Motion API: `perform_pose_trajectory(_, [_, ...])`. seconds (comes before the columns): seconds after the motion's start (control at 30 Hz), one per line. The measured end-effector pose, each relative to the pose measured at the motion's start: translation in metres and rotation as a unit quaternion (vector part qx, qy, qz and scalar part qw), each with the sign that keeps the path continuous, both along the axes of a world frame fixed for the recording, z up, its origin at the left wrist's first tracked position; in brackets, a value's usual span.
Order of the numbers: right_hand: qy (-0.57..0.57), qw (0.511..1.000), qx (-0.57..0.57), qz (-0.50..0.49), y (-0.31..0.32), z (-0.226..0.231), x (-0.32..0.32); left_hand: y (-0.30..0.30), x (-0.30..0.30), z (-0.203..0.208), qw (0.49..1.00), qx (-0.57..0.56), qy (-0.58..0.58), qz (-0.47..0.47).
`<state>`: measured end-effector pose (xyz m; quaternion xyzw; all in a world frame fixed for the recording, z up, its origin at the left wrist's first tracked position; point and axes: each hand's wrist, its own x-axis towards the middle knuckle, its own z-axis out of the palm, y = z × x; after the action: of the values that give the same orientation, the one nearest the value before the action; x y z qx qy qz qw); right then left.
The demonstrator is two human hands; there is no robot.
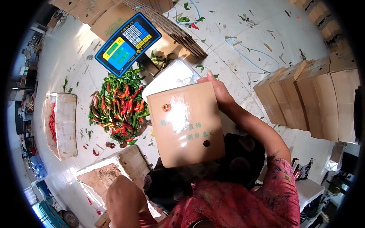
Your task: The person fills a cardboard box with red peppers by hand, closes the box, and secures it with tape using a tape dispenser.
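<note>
A closed brown cardboard box [182, 146] with green print and a dark round hole stands tilted over my lap, close against the metal scale pan [175, 78]. My right hand [217, 88] grips the box at its far right corner, its fingers partly hidden behind the edge. On the left, my bent arm shows at the lower edge; the left hand itself is out of sight. Beyond the box rises the scale's blue and black display [128, 45] with a keypad. Left of the pan lies a heap of red and green chili peppers [123, 104].
A white foam box [66, 125] with red peppers stands far left, and a dirty foam box [138, 161] is near my left arm. Flattened cartons [178, 34] lean behind the scale. Cardboard boxes [317, 102] line the right. Blue strapping [247, 49] and scattered peppers lie on the tiles.
</note>
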<state>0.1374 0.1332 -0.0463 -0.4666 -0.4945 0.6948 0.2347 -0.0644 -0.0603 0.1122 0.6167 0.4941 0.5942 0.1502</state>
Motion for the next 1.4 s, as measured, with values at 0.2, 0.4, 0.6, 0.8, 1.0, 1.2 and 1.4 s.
perform_pose_trajectory(0.2, [0.009,0.999,-0.003,-0.030,-0.010,-0.029,0.032,-0.014,0.005,0.005,0.997,-0.008,0.002,-0.075])
perform_pose_trajectory(0.4, [-0.026,0.999,0.029,-0.037,-0.012,-0.047,0.052,-0.034,0.004,0.012,0.995,-0.026,0.007,-0.092])
perform_pose_trajectory(0.6, [-0.018,1.000,-0.008,-0.011,-0.004,-0.067,0.063,-0.045,-0.001,0.014,0.995,-0.048,0.002,-0.090])
perform_pose_trajectory(0.8, [-0.018,0.999,-0.037,-0.007,0.002,-0.082,0.061,-0.034,-0.015,-0.009,0.990,-0.093,-0.091,-0.048])
perform_pose_trajectory(1.0, [0.101,0.990,-0.001,0.095,0.012,-0.070,0.016,-0.023,-0.051,-0.126,0.823,-0.433,-0.365,0.033])
perform_pose_trajectory(1.2, [0.179,0.964,-0.067,0.184,0.002,-0.088,0.014,0.015,-0.022,-0.124,0.862,-0.365,-0.349,-0.049])
perform_pose_trajectory(1.4, [0.180,0.966,-0.128,0.133,-0.018,-0.102,0.011,0.027,-0.025,-0.134,0.804,-0.376,-0.459,-0.046])
